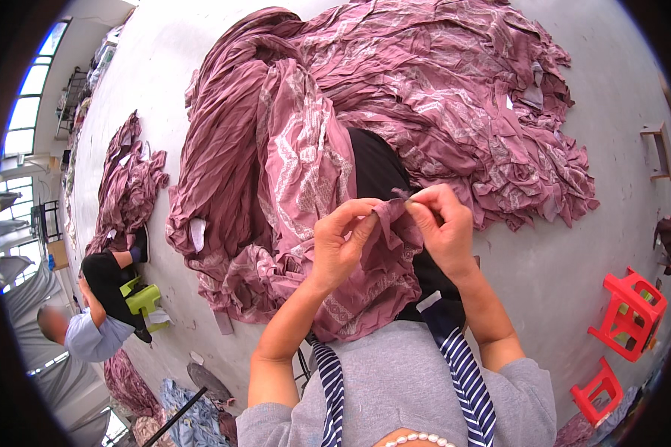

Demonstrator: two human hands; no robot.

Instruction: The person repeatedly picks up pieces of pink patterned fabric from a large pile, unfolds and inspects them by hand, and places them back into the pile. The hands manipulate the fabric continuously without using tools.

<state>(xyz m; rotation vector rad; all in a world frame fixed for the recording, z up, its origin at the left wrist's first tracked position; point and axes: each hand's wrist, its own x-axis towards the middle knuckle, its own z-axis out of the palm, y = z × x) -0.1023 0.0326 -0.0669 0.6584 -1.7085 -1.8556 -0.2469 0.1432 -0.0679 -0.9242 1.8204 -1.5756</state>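
Observation:
Mauve cloth with a white lace-like pattern [306,156] lies gathered over my lap and runs up into a large heap. My left hand [339,242] pinches a raised corner of this cloth between thumb and fingertips. Close beside it on the right, my right hand [447,227] is closed in a pinch at the same edge. A small dark purple tuft [401,194] shows at its fingertips; whether it is part of the cloth or a loose scrap I cannot tell. Below both hands the cloth hangs in folds over my black trousers [380,160].
The mauve heap [455,97] spreads over the pale floor ahead. At left, a person [101,328] sits on a green stool [145,299] beside a smaller mauve pile [127,186]. Two red stools [630,313] stand at right, near a wooden frame [657,153]. Blue cloth [190,410] lies lower left.

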